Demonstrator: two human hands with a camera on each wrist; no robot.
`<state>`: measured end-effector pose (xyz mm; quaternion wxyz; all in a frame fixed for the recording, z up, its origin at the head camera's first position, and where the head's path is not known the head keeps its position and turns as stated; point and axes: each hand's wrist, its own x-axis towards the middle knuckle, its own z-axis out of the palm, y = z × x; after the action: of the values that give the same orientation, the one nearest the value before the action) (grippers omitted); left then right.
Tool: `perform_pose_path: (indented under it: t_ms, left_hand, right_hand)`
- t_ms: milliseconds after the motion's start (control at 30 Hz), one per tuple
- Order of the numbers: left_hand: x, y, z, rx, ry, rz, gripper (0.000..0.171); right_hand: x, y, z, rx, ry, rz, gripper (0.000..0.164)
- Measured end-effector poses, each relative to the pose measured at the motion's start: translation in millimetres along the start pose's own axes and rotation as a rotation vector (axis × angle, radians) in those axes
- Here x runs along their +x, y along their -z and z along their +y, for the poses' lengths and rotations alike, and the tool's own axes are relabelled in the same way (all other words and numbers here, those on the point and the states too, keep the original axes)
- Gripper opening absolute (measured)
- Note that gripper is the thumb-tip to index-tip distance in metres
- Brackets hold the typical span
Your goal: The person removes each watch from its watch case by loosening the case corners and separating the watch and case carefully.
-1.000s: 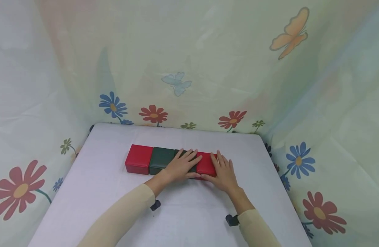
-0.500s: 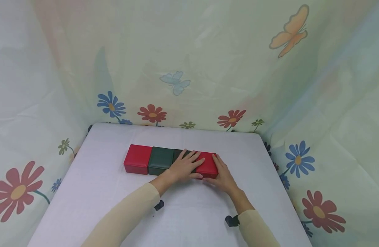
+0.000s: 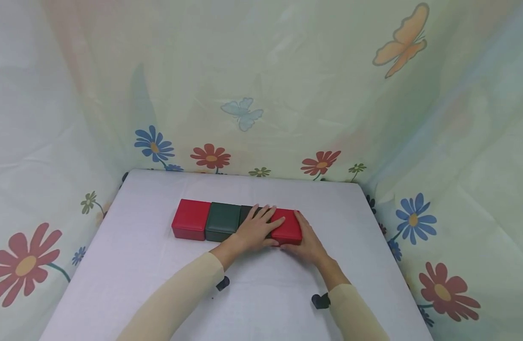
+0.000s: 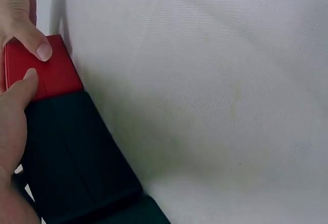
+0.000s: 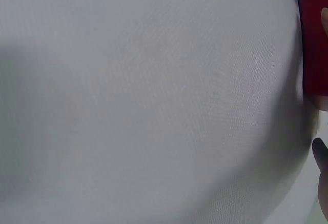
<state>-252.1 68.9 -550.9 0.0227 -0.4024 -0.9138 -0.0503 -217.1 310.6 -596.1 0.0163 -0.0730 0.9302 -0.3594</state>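
Observation:
Four-sided boxes stand in a touching row: a red box [image 3: 191,220] at the left, a green box [image 3: 222,220], a darker box [image 3: 245,212], and a second red box [image 3: 288,228] at the right end. Across the darker box lies my left hand [image 3: 250,235], its spread fingers reaching onto the right red box. In the left wrist view its thumb touches that red box's [image 4: 59,73] front. My right hand [image 3: 309,245] holds the same box at its right end, thumb on the front and fingers along the side. The left hand hides much of the darker box.
A white-covered table [image 3: 261,303] carries the row. Behind and beside it hangs a pale curtain [image 3: 287,71] printed with flowers and butterflies. Black straps [image 3: 321,301] show at the sleeve cuffs.
My left hand has slid slightly right, further onto the right red box. My right hand's fingers have drawn in from being spread to lying along that box's right side. The boxes have hardly moved.

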Motion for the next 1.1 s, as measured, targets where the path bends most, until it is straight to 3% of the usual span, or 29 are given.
perform_pose_path:
  t_ms: [233, 567, 1100]
  left_hand:
    - [2.4, -2.8, 1.4, 0.000, 0.005, 0.031, 0.086]
    - [3.3, -4.9, 4.0, 0.056, 0.032, 0.006, 0.091]
    - [6.8, -4.6, 15.0, 0.146, 0.088, 0.004, 0.086]
  right_hand:
    - [3.2, -2.1, 5.3, 0.094, -0.022, 0.003, 0.122]
    - [4.9, -4.6, 9.0, 0.103, 0.004, 0.009, 0.124]
    - [8.2, -6.8, 13.4, 0.079, 0.033, 0.022, 0.122]
